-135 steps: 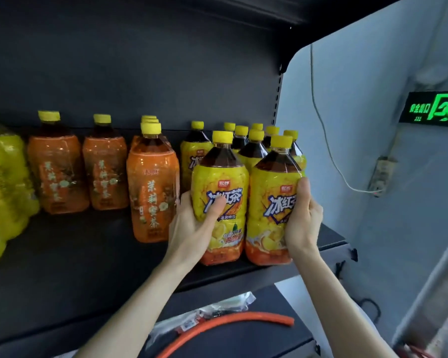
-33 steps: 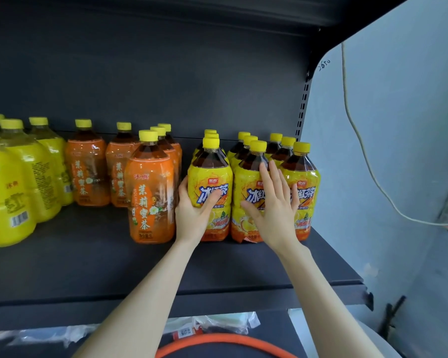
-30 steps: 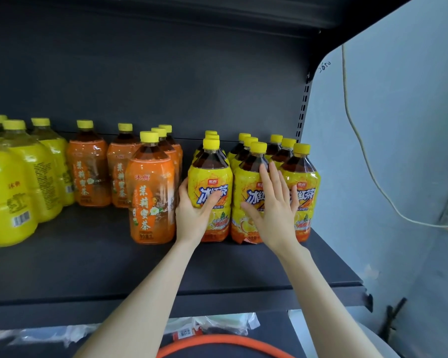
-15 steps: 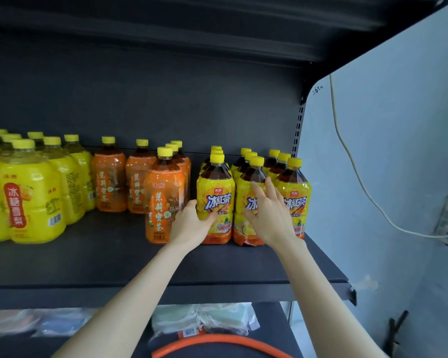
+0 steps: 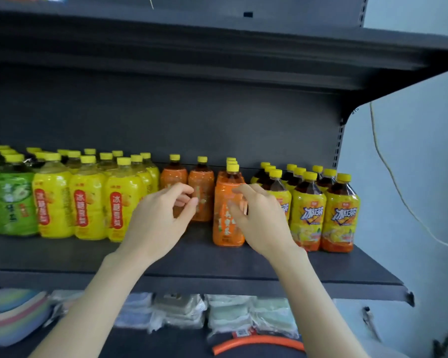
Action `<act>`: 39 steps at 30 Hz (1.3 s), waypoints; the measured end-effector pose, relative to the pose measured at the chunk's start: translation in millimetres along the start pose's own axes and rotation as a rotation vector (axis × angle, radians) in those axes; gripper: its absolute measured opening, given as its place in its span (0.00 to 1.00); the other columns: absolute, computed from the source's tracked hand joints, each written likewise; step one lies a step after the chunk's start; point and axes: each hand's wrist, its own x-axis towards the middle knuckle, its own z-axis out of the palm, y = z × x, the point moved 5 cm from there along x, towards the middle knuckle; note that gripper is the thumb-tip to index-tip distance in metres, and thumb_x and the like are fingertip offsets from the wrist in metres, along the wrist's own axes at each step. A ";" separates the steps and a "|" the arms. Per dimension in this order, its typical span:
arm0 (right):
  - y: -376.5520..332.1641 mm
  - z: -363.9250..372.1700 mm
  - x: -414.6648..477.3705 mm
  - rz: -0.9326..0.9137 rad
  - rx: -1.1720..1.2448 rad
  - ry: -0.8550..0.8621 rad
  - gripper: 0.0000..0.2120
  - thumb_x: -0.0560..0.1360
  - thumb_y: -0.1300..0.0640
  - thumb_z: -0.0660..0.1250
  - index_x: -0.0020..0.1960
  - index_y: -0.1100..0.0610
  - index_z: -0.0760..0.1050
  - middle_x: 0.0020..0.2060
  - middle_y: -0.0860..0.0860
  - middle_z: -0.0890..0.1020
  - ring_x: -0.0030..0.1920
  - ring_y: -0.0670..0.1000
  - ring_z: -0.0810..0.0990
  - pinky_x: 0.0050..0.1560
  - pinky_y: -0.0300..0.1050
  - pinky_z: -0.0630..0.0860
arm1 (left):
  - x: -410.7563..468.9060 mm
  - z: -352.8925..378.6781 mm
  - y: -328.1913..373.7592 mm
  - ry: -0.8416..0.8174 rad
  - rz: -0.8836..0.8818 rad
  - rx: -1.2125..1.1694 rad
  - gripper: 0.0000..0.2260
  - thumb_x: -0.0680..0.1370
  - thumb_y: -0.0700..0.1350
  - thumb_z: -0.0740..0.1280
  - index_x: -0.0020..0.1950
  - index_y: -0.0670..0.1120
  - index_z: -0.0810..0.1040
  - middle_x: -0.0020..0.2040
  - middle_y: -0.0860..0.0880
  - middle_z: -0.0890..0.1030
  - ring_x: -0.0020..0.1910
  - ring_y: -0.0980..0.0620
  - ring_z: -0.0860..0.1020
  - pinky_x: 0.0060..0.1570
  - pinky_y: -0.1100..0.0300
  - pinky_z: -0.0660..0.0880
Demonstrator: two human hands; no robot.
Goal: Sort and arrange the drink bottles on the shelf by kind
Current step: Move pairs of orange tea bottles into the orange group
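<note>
The iced-tea bottles (image 5: 309,210) have been released — the left hand (image 5: 161,220) and right hand (image 5: 263,223) are now held before the orange bottles (image 5: 225,228), loosely curled, nothing gripped.

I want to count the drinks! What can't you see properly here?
All head view.
- Green bottles: cut off by left edge.
- Back orange bottles: labels blurred, partly behind left hand.
- Front orange bottle: label partly behind right hand; touch unclear.
- Rear rows: hidden by front bottles.

Soft even light, shadow beneath the upper shelf (image 5: 217,47), slight motion blur, wide-angle bowing at edges.
</note>
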 end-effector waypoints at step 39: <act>-485.1 456.0 154.3 -0.086 0.343 -0.055 0.13 0.77 0.52 0.64 0.58 0.57 0.78 0.53 0.50 0.79 0.54 0.53 0.79 0.53 0.51 0.76 | -11.6 -362.8 -588.4 0.100 -0.193 0.186 0.15 0.76 0.48 0.66 0.62 0.48 0.75 0.55 0.55 0.77 0.37 0.57 0.73 0.40 0.58 0.70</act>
